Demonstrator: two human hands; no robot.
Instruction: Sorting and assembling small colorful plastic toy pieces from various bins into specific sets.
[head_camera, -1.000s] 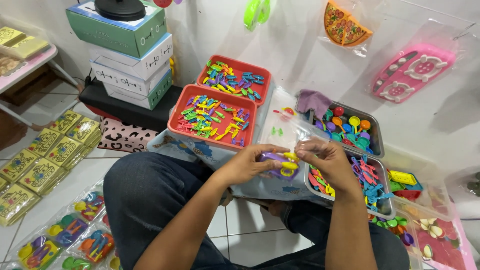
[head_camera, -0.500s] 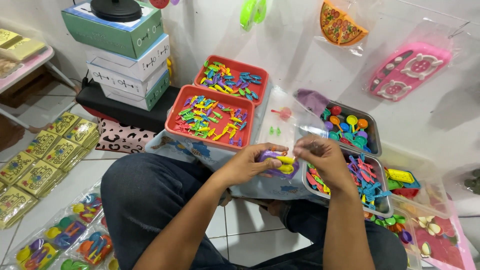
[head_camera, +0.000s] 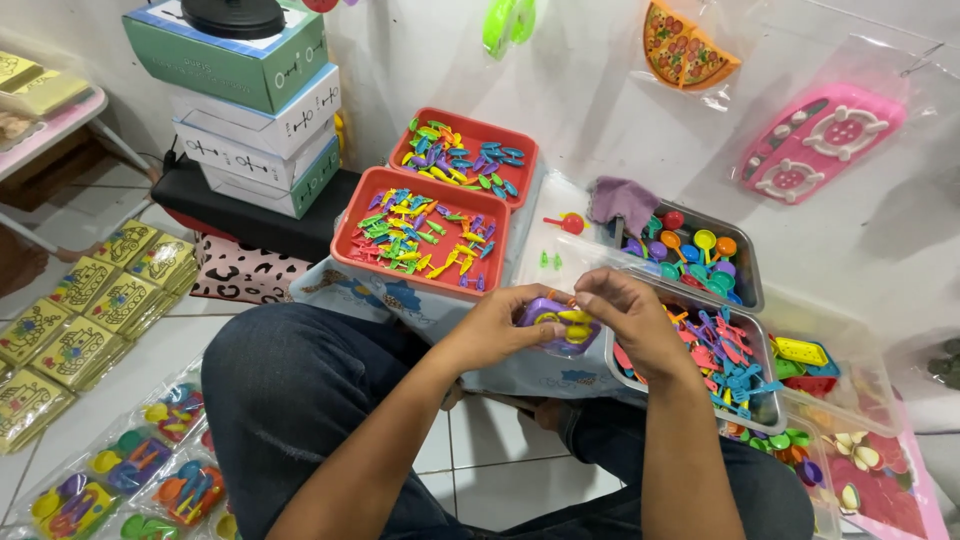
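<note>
Left hand (head_camera: 497, 328) grips purple toy piece (head_camera: 545, 312); right hand (head_camera: 628, 310) pinches apparently yellow part (head_camera: 577, 320) against it, above metal tray (head_camera: 764, 352).

Both hands meet at frame centre over small plastic toys.
The left hand (head_camera: 497, 330) grips a purple plastic toy pan (head_camera: 548, 322) holding yellow pieces (head_camera: 575, 325); the right hand (head_camera: 630, 322) pinches above it.
</note>
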